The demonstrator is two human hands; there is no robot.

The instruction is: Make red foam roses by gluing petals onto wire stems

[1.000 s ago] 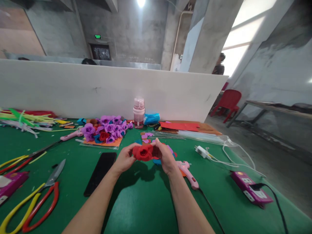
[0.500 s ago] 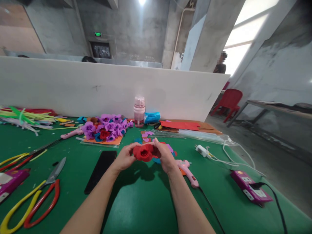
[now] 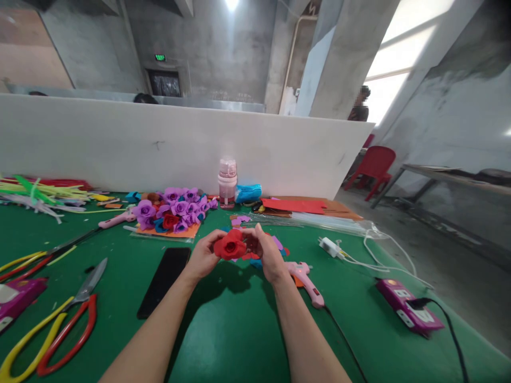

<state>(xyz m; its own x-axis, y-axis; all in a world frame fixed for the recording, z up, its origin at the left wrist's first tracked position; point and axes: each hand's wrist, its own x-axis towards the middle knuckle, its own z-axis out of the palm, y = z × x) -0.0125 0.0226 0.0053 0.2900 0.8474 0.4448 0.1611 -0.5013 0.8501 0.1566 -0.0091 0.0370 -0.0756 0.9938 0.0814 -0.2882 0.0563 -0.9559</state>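
A red paper rose (image 3: pixel 230 244) is held above the table in my left hand (image 3: pixel 204 258), its centre facing me. My left fingers are closed on its left side. My right hand (image 3: pixel 269 258) hovers just right of the rose, its fingers curved and apart; whether a fingertip touches the back of the petals is hidden. Beneath and behind the hands lie loose cut paper petals (image 3: pixel 279 243) in purple, red and blue. Close by my right wrist, a pink glue gun (image 3: pixel 305 282) rests on the green table (image 3: pixel 233 330).
Purple, red and blue paper roses (image 3: pixel 179 207) are heaped at the back left. A black phone (image 3: pixel 165 282) and scissors (image 3: pixel 75 314) lie left. A pink bottle (image 3: pixel 227 183) stands by the white partition (image 3: pixel 179 138). A purple power box (image 3: pixel 409 308) and white charger (image 3: pixel 330 247) are right.
The rose has shifted slightly left and up with my left hand. My right fingers have drawn away from its right side, leaving a gap.
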